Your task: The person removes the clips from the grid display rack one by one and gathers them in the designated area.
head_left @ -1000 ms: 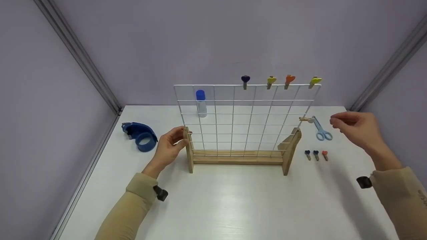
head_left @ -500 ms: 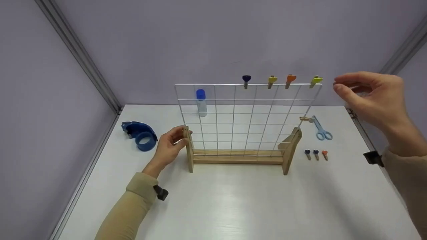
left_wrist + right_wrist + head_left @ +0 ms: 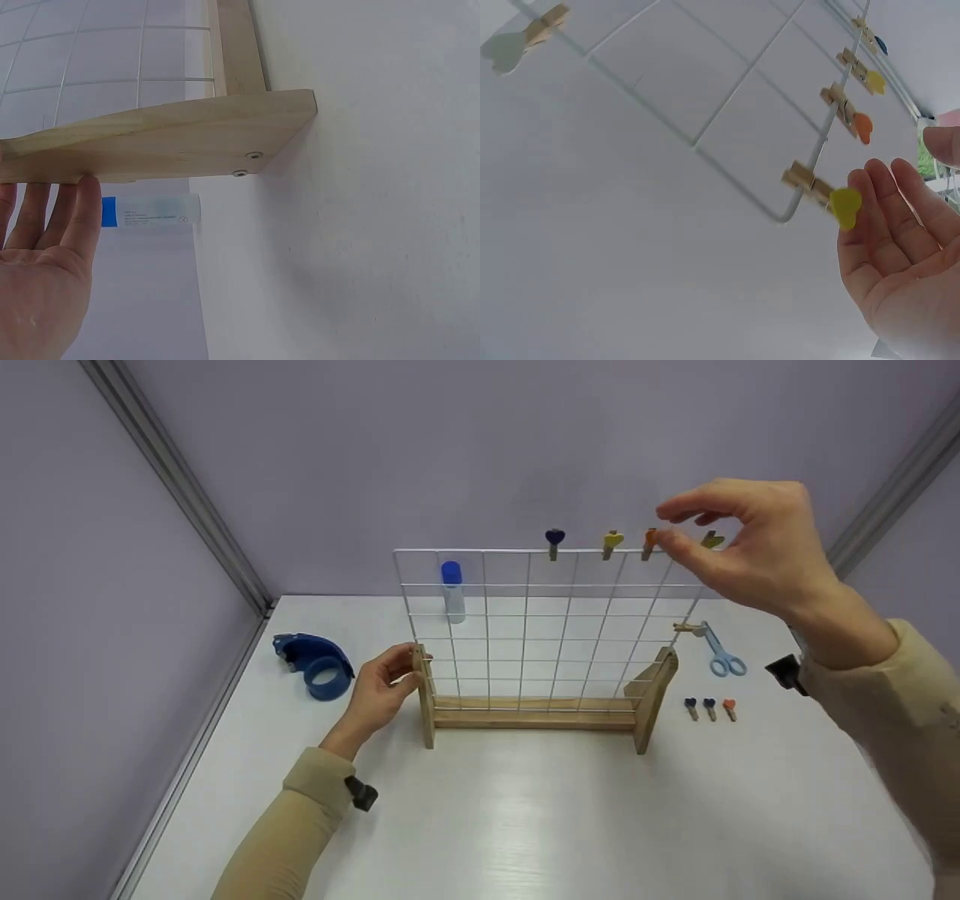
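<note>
A white wire grid (image 3: 526,585) stands upright in a wooden stand (image 3: 536,720). My left hand (image 3: 379,690) grips the stand's left upright, its fingertips against the wood in the left wrist view. Along the grid's top wire sit small clothespins with hearts: dark blue (image 3: 554,538), yellow (image 3: 612,541), orange (image 3: 649,541) and a yellow-green one (image 3: 845,207) at the right corner. My right hand (image 3: 765,547) holds nothing; thumb and fingers are spread around the orange heart in the head view. It partly covers the corner clothespin there. A white-heart clothespin (image 3: 508,51) is clipped to the grid's right side.
Three loose heart clothespins (image 3: 709,709) lie right of the stand, below light blue scissors (image 3: 724,656). A blue tape dispenser (image 3: 315,660) lies at the left. Behind the grid stands a blue-capped glue bottle (image 3: 453,596). Walls bound the table's back and sides.
My right hand has risen from beside the scissors, then swung left to the orange clothespin, its thumb and fingers spreading wider. The left hand has stayed on the stand.
</note>
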The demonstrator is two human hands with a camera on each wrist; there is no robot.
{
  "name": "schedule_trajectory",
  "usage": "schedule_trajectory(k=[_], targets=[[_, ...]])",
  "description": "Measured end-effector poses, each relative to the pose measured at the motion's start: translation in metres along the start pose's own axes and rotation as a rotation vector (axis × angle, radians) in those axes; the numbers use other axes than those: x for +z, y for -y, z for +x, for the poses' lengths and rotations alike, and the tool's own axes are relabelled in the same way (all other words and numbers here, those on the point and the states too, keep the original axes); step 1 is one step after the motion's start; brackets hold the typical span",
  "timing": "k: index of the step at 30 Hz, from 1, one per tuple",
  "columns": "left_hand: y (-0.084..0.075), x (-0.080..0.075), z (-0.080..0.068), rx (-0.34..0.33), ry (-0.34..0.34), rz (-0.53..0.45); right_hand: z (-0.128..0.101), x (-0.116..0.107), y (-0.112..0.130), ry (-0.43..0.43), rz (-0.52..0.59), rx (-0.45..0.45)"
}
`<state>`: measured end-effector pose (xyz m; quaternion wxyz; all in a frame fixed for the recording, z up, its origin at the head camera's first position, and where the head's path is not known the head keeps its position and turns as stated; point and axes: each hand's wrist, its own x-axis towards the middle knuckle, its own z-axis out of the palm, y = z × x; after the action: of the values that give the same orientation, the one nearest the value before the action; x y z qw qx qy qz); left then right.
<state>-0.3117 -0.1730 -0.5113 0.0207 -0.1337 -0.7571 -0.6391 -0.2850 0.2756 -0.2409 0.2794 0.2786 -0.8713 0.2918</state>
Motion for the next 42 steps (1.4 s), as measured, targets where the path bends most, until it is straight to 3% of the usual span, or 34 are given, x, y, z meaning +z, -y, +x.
schedule_trajectory(k=[7,10,18,28,35,42], targets=[[-0.002,-0.002,-0.001,-0.008,-0.007,0.013,0.025,0.032,0.012,0.104,-0.006,-0.145],[-0.001,-0.002,-0.001,-0.012,-0.005,0.01,0.034,0.044,0.015,0.148,0.016,-0.167],[-0.001,-0.004,-0.002,-0.001,0.007,0.007,0.048,0.065,0.027,0.22,0.058,-0.09],[-0.002,-0.006,-0.003,-0.012,-0.001,0.011,0.054,0.067,0.036,0.263,0.074,0.014],[-0.002,-0.005,-0.004,-0.004,-0.001,0.018,0.053,0.068,0.039,0.259,0.113,0.087],[-0.002,-0.003,-0.005,-0.012,0.006,0.031,0.052,0.065,0.04,0.178,0.143,0.098]])
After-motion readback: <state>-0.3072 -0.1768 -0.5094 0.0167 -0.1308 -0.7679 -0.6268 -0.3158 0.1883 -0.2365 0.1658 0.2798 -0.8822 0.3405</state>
